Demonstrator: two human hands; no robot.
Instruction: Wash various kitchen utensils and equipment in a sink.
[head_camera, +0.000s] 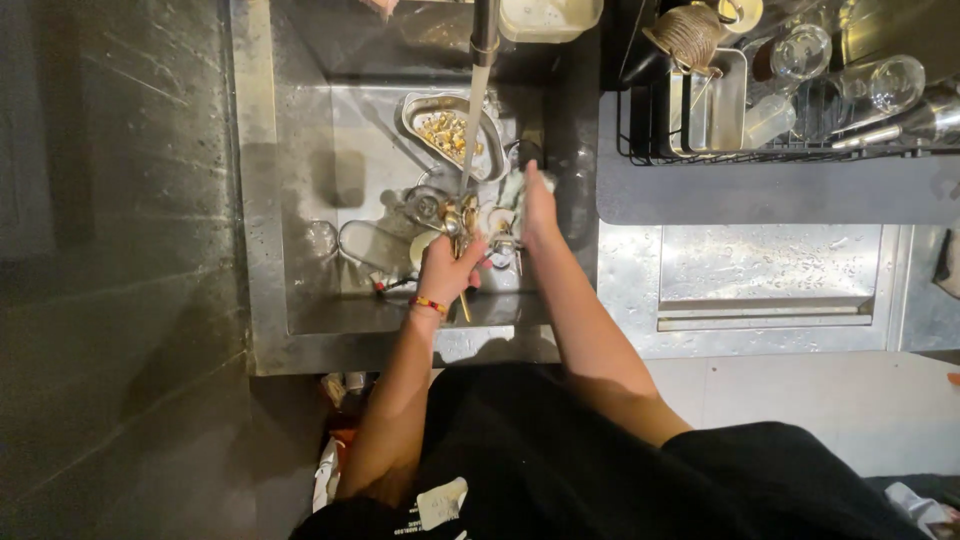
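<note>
Over the steel sink (300, 200), my left hand (448, 268) grips a bunch of gold-coloured cutlery (461, 216) under the running water from the tap (483, 60). A beaded bracelet sits on that wrist. My right hand (537, 208) is closed around a pale sponge or cloth (515, 187), pressed against the cutlery. In the basin behind the hands lies a metal tray (425, 110) with food scraps. More dishes and utensils lie under my hands, partly hidden.
A black dish rack (640, 130) at the right holds glasses (885, 85), a steel container (715, 105) and a woven brush. A pale tub (550, 18) stands behind the tap. A steel drainboard (770, 275) lies right of the sink, dark counter at left.
</note>
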